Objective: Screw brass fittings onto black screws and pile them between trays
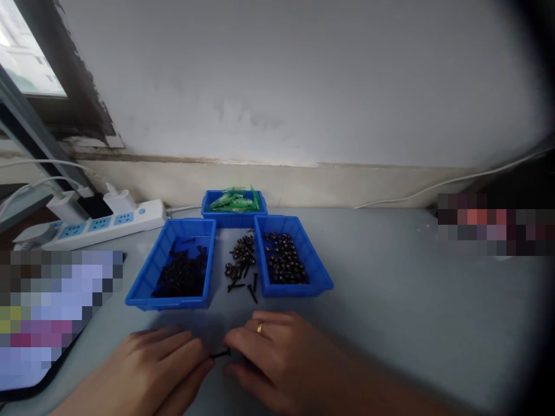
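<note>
Black and slim, the screw [220, 353] lies left-to-right between my hands, its left end pinched in my left hand [150, 370], my right hand [277, 355] curled loosely, touching its right tip.

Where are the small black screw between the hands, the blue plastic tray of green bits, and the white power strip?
small black screw [220, 353], head view, middle of its shaft.
blue plastic tray of green bits [234, 219], head view, front wall.
white power strip [143, 218], head view, bare right end.

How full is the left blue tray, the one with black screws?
Partly filled. The left blue tray holds a heap of black screws toward its near end; bare blue floor shows at the far end.
</note>
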A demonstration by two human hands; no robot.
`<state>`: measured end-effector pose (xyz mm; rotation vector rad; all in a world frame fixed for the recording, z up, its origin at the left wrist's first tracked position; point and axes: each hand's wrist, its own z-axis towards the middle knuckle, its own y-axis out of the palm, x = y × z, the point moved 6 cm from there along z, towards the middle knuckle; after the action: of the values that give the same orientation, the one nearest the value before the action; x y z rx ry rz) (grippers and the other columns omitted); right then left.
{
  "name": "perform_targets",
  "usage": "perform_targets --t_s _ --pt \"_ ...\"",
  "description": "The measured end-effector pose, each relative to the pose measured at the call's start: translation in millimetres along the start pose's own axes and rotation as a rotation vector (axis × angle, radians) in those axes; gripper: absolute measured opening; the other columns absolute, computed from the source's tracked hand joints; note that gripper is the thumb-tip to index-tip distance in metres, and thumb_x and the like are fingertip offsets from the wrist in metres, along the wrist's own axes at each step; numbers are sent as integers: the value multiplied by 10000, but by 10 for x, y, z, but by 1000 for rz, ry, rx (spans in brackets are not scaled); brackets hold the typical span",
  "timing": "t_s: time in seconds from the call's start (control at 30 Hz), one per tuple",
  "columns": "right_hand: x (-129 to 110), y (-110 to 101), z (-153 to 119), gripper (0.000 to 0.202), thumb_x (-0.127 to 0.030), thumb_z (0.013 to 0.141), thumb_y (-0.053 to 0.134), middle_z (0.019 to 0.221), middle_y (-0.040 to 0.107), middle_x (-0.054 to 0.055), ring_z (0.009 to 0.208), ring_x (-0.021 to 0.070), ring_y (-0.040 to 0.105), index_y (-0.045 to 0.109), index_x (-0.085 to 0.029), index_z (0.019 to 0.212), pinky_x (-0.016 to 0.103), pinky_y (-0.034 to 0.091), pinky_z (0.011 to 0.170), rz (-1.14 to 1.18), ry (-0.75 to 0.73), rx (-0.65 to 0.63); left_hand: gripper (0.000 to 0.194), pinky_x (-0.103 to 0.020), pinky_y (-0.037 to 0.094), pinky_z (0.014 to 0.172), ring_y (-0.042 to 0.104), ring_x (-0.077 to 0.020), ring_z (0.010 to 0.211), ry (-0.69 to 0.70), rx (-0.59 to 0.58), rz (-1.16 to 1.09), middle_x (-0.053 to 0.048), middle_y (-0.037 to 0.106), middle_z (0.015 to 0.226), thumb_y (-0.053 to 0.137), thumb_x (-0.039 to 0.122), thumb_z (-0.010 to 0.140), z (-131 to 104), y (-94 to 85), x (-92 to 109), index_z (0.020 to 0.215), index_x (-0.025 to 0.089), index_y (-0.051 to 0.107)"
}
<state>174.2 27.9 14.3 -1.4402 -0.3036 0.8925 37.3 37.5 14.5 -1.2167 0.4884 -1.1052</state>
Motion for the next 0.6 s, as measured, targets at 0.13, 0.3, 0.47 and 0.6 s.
perform_targets --t_s 0.13,0.3,0.47,0.6 --pt "4 56 -16 132 -211 965 503 795 680 23 753 160 625 618 -160 923 271 449 724 -12 -23 -22 346 -256 391 417 576 -124 451 2 3 0 58 566 580 258 243 1020 0 4 -2 755 247 480" --pt "-11 76 -5 159 -194 972 474 815 685 17 756 164 631 621 -160 922 276 452 686 -13 -14 -34 259 -249 429 455 613 -124 522 10 58 27 53 591 631 323 284 1015 -3 -19 14 825 245 493" --pt "-58 41 27 175 -205 979 480 774 672 0 718 149 616 615 -154 880 263 437 668 30 -46 -24 242 -232 438 515 634 -107 573 64 186 74 61 641 687 298 266 1037 32 -112 77 946 248 522" --pt "-63 65 26 230 -221 998 445 716 648 -4 672 138 601 598 -154 841 254 423 629 28 -92 -5 255 -227 425 520 629 -103 581 96 207 77 61 643 680 306 272 1040 40 -132 90 949 245 542"
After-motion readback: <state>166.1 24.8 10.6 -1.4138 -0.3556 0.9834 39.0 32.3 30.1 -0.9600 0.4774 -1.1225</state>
